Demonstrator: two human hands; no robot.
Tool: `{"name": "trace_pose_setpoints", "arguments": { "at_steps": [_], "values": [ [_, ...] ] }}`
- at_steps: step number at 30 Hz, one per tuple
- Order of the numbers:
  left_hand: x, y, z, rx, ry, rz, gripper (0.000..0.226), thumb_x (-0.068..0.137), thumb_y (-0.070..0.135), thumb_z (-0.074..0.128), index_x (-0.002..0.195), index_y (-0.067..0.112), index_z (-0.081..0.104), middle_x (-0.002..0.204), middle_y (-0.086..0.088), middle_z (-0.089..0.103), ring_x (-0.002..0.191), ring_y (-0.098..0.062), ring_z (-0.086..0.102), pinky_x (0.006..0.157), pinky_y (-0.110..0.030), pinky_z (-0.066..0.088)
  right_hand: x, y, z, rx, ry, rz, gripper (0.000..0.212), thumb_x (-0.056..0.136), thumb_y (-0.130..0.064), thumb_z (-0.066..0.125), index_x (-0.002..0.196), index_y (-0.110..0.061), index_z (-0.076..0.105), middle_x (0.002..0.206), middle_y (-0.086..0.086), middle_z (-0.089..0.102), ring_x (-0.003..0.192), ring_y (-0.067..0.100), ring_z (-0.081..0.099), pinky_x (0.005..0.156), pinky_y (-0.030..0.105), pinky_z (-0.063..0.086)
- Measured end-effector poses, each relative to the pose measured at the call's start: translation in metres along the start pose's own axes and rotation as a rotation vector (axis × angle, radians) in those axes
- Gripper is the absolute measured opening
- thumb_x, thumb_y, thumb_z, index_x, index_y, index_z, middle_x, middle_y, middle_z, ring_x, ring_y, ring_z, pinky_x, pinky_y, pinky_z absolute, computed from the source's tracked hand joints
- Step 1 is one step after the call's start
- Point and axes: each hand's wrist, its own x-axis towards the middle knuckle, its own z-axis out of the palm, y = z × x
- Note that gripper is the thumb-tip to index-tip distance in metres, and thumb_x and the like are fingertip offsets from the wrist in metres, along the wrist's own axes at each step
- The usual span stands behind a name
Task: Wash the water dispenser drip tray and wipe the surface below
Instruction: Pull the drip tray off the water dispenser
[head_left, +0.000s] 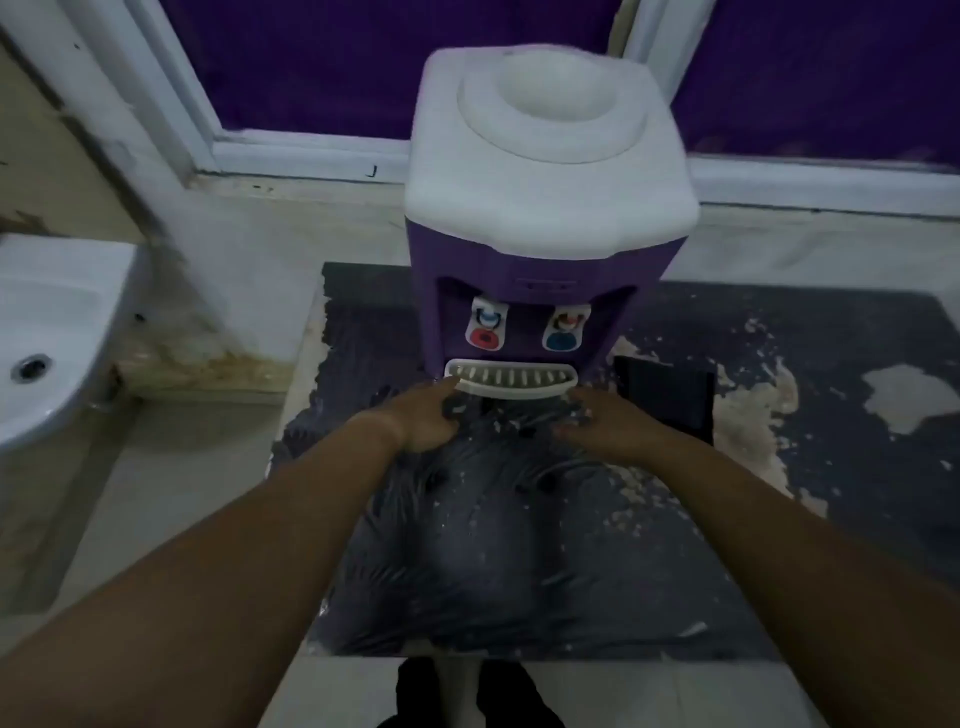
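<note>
A purple water dispenser (545, 291) with a white top stands at the back of a dark, worn counter (519, 545). Its white slotted drip tray (511, 378) sits at the foot, below the two taps. My left hand (423, 418) rests just in front of the tray's left end, fingers curled toward it and touching or nearly touching its edge. My right hand (605, 423) lies palm down by the tray's right end, fingers apart. Neither hand holds anything that I can see.
A white washbasin (47, 338) is at the left. A dark flat cloth or pad (667, 397) lies right of the dispenser. The counter's covering is peeled in pale patches (904, 400) on the right. A white window frame (311, 156) runs behind.
</note>
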Motion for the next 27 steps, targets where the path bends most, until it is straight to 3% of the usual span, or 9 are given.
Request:
{"name": "trace_pose_setpoints", "arguments": {
  "at_steps": [3, 8, 12, 16, 19, 23, 27],
  "values": [
    [0.018, -0.003, 0.004, -0.017, -0.018, -0.071, 0.076, 0.091, 0.029, 0.054, 0.155, 0.032, 0.012, 0.157, -0.008, 0.030, 0.141, -0.028, 0.035, 0.114, -0.037, 0.031, 0.018, 0.014, -0.004, 0.071, 0.027, 0.022, 0.067, 0.093, -0.034, 0.063, 0.151, -0.017, 0.034, 0.146, -0.002, 0.045, 0.123, 0.018, 0.050, 0.095, 0.024, 0.039],
    [0.043, -0.005, 0.014, -0.059, -0.043, -0.169, 0.077, 0.088, 0.034, 0.053, 0.154, 0.031, 0.014, 0.159, -0.006, 0.028, 0.142, -0.029, 0.032, 0.115, -0.037, 0.029, 0.059, 0.035, -0.005, 0.163, 0.091, 0.015, 0.064, 0.079, -0.045, 0.065, 0.139, -0.030, 0.050, 0.139, -0.005, 0.054, 0.118, 0.015, 0.055, 0.096, 0.028, 0.046],
    [0.055, -0.012, 0.029, -0.042, -0.043, -0.221, 0.086, 0.085, 0.034, 0.054, 0.155, 0.032, 0.003, 0.164, 0.000, 0.010, 0.146, -0.028, 0.024, 0.117, -0.041, 0.027, 0.073, 0.037, -0.004, 0.203, 0.088, 0.035, 0.062, 0.092, -0.024, 0.065, 0.147, -0.024, 0.038, 0.130, -0.011, 0.039, 0.120, 0.012, 0.042, 0.098, 0.022, 0.035],
    [0.067, -0.011, 0.033, -0.020, 0.018, -0.247, 0.086, 0.088, 0.027, 0.054, 0.156, 0.031, 0.000, 0.162, -0.006, 0.013, 0.144, -0.031, 0.027, 0.116, -0.042, 0.028, 0.092, 0.044, 0.000, 0.129, 0.091, 0.038, 0.072, 0.090, -0.034, 0.065, 0.153, -0.027, 0.030, 0.152, 0.002, 0.040, 0.136, 0.027, 0.041, 0.115, 0.042, 0.033],
    [0.075, -0.015, 0.032, -0.042, 0.040, -0.256, 0.083, 0.090, 0.026, 0.054, 0.156, 0.030, 0.004, 0.160, -0.009, 0.016, 0.143, -0.033, 0.029, 0.116, -0.040, 0.029, 0.101, 0.043, 0.000, 0.117, 0.092, 0.072, 0.069, 0.093, -0.025, 0.062, 0.154, -0.023, 0.028, 0.144, 0.009, 0.048, 0.120, 0.030, 0.054, 0.100, 0.040, 0.047],
    [0.080, -0.015, 0.031, -0.061, 0.044, -0.268, 0.081, 0.090, 0.031, 0.054, 0.156, 0.025, 0.008, 0.161, -0.008, 0.015, 0.144, -0.032, 0.027, 0.117, -0.041, 0.027, 0.108, 0.046, 0.003, 0.119, 0.132, 0.053, 0.066, 0.094, -0.018, 0.060, 0.153, -0.022, 0.029, 0.134, 0.014, 0.055, 0.106, 0.030, 0.059, 0.087, 0.037, 0.051],
    [0.082, -0.012, 0.030, -0.134, 0.061, -0.292, 0.081, 0.086, 0.033, 0.057, 0.155, 0.025, 0.016, 0.158, -0.008, 0.026, 0.140, -0.032, 0.034, 0.114, -0.042, 0.032, 0.112, 0.050, 0.008, 0.142, 0.177, 0.062, 0.066, 0.091, -0.017, 0.061, 0.151, -0.022, 0.035, 0.129, 0.014, 0.059, 0.098, 0.030, 0.063, 0.085, 0.040, 0.055]
  ]
}}
